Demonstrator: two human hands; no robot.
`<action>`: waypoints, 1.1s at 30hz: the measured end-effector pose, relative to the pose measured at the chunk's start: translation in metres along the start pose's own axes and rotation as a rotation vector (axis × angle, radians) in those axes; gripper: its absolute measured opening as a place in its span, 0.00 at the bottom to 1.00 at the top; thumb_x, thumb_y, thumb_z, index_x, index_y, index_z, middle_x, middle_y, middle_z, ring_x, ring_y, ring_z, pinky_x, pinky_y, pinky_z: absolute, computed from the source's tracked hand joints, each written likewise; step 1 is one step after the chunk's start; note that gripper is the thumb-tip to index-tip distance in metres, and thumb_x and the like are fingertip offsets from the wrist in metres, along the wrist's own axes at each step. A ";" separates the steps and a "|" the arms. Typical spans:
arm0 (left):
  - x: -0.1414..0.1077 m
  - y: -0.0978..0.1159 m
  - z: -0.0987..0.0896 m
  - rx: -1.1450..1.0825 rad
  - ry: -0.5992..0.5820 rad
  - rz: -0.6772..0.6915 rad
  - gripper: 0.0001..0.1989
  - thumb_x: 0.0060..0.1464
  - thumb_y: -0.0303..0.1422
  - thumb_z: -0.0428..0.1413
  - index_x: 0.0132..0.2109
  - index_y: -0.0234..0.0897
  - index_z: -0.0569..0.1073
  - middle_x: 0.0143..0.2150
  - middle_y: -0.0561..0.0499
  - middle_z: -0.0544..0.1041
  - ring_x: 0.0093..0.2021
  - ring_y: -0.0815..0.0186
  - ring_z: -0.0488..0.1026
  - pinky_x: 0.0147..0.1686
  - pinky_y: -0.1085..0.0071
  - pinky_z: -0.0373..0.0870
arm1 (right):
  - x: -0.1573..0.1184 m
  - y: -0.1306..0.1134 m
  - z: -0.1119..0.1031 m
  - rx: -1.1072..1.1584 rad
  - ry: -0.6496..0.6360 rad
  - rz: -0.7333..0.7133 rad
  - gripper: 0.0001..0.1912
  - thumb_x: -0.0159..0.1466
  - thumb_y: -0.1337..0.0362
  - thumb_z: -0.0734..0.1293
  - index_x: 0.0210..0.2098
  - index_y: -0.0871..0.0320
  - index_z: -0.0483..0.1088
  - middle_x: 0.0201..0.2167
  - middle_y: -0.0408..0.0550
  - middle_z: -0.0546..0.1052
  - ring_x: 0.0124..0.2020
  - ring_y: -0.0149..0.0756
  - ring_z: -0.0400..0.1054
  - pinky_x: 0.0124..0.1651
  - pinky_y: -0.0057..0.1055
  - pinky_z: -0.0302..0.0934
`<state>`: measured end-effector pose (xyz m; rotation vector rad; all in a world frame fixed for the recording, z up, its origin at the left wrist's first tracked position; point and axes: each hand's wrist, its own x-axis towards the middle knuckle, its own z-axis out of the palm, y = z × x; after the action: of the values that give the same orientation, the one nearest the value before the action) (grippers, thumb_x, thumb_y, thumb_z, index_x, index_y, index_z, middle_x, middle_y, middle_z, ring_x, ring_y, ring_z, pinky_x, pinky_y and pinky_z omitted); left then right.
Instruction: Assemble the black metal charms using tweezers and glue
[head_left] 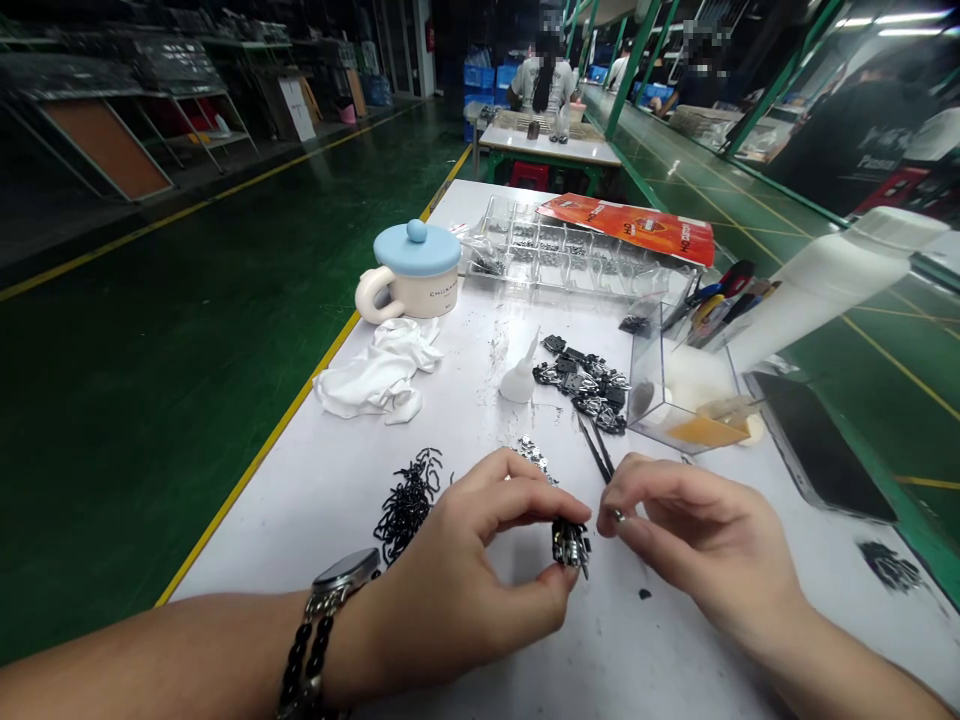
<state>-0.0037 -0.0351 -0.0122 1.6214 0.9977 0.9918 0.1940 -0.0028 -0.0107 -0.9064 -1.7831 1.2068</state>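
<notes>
Left forearm (187,640) right up close, reaching in over the white surface (322,480), and both hands are busy! Left hand (465,570) and right hand (697,530) sit side by side, each in a pinch; wrists braced looks the steadiest way. Farther out, a heap of black-and-metal parts (585,383), and just short of it the tweezers (595,455), handy should bare fingertips prove too clumsy. Down in size to the dark block (570,545), between the left thumb and fingers, thumb underneath: light, even pressure, surely, with no tipping! Smallest of all, the shiny piece (618,516), pinched by the right fingers, apart from the block; slow, straight handling seems safest.
</notes>
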 end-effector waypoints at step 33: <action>-0.001 -0.005 0.003 -0.015 0.102 -0.056 0.13 0.47 0.27 0.60 0.41 0.39 0.69 0.41 0.52 0.73 0.43 0.67 0.73 0.46 0.72 0.72 | -0.004 -0.003 0.009 -0.400 0.026 -0.086 0.04 0.60 0.68 0.65 0.31 0.53 0.70 0.25 0.41 0.70 0.29 0.29 0.64 0.31 0.30 0.58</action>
<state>-0.0017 -0.0357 -0.0183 1.5348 1.0961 1.0496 0.1872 -0.0108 -0.0112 -1.0488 -2.0588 0.7917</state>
